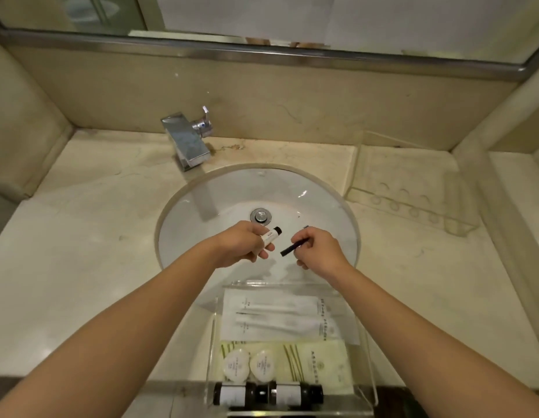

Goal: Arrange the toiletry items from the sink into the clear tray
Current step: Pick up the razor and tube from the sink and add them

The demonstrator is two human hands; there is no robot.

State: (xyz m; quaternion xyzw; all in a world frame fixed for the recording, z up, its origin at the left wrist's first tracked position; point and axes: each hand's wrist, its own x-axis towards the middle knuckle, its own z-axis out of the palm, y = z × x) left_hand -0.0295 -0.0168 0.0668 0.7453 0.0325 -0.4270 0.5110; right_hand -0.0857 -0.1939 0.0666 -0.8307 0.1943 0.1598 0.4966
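Holding one item in each hand above the sink (183,224), the person is at the carry-over stage. The left hand (241,247) has its fingers curled round a small white tube with a black cap (271,236), cap pointing toward one o'clock. The right hand (318,251) pinches a slim black stick (294,247) (a comb or razor handle, too thin to tell) between thumb and fingertips, its free end aimed at seven o'clock.

The clear tray (369,372) sits at six o'clock from the hands, at the near edge of the counter, already holding white sachets (271,315) at its far end, two round soaps (248,365) in the middle and two dark bottles (268,395) lying end to end at the near wall.

To do this well, I would bring both hands straight back toward six o'clock, lay the stick parallel to the sachets, and set the tube into the bare strip at the tray's right side, lowering each rather than dropping it so the soaps are not knocked.
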